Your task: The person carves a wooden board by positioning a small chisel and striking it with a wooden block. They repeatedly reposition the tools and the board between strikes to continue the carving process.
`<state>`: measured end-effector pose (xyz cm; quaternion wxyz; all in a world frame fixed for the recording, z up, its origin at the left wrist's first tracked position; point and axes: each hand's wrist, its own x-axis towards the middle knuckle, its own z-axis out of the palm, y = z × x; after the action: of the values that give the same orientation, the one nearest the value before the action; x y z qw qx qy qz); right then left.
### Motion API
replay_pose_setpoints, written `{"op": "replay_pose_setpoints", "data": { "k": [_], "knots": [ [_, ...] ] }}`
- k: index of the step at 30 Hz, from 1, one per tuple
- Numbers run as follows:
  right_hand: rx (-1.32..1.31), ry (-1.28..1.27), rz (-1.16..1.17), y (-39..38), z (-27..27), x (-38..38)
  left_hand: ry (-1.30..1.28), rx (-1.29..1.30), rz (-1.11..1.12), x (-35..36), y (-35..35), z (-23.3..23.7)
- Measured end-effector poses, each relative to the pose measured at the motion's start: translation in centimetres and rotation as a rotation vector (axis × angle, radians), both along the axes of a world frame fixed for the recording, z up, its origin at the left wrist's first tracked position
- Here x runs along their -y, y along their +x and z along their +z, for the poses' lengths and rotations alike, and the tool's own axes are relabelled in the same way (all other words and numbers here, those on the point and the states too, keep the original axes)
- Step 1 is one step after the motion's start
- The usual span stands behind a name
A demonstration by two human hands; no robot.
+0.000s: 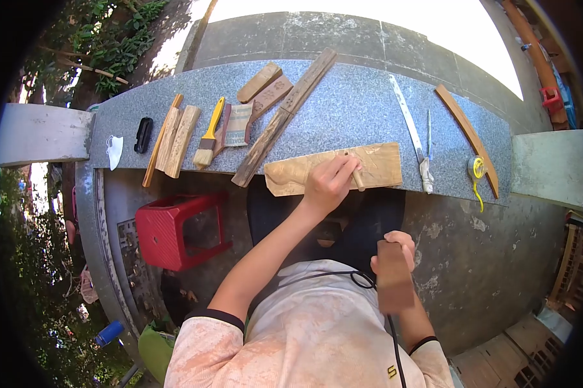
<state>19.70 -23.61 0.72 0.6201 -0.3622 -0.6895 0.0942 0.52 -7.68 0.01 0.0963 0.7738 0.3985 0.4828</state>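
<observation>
My left hand (330,183) is closed around a short, round wooden stick (358,179) and rests over a pale wooden board (298,169). The stick's upper end leans toward me; its lower end sits at the board. This board lies along the table's near edge and has a curved line along its left part. My right hand (404,247) grips a brown wooden block (395,284), raised above my lap to the right of the board. The block is slightly blurred.
On the grey stone table (356,103) lie a long dark wood strip (285,116), sandpaper (239,124), a yellow-handled brush (211,132), wood sticks (175,142), a steel ruler (405,119), a thin pointed tool (429,132) and a tape measure (477,168). A red stool (175,233) stands at left.
</observation>
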Motion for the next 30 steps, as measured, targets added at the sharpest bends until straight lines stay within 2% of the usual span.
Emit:
{"op": "replay_pose_setpoints", "data": {
  "k": [1,4,5,8,9,12,13,15,17,20,21,24,28,30],
  "knots": [
    [-0.071,0.077,-0.018,-0.8,0.7,-0.4,-0.014,-0.012,-0.008,0.2,-0.1,-0.1],
    [0.429,-0.558,-0.121,0.7,1.3,-1.2,-0.034,-0.020,-0.010,-0.1,0.0,0.2],
    [0.451,-0.414,-0.179,0.9,1.0,-0.7,-0.046,-0.022,-0.009,-0.1,-0.1,0.4],
    [-0.036,-0.027,0.018,0.4,-0.7,-0.1,-0.013,-0.020,-0.008,-0.2,-0.1,-0.1],
    [-0.060,0.043,-0.006,-0.2,-0.6,-0.7,-0.010,-0.015,-0.011,-0.2,-0.1,-0.2],
    [0.428,-0.507,-0.131,1.4,0.5,-1.3,0.007,-0.013,-0.010,-0.3,0.0,-0.5],
    [0.419,-0.398,-0.180,1.6,-0.1,-0.3,0.008,-0.028,-0.011,-0.2,-0.1,-0.6],
    [0.136,-0.219,-0.076,1.9,-1.7,0.4,0.014,-0.046,-0.017,-0.2,-0.4,-1.0],
    [0.071,-0.068,-0.070,1.9,-2.6,0.5,0.007,-0.042,-0.023,-0.1,-0.5,-1.2],
    [0.407,-0.492,-0.175,1.3,0.5,-0.8,0.013,-0.052,-0.024,-0.5,-0.4,-0.9],
    [0.337,-0.357,-0.200,0.9,0.3,-0.4,0.007,-0.062,-0.025,-0.3,-0.6,-0.9],
    [-0.089,-0.061,-0.048,-0.3,-0.1,-0.4,0.018,-0.038,-0.032,-0.4,-0.6,-1.0],
    [0.311,-0.442,-0.204,0.1,1.5,-1.2,-0.027,-0.057,-0.029,-0.2,-0.7,-0.5],
    [0.079,-0.279,-0.060,1.3,-1.2,0.6,-0.050,-0.056,-0.026,-0.2,-0.7,-0.6]
  ]
}}
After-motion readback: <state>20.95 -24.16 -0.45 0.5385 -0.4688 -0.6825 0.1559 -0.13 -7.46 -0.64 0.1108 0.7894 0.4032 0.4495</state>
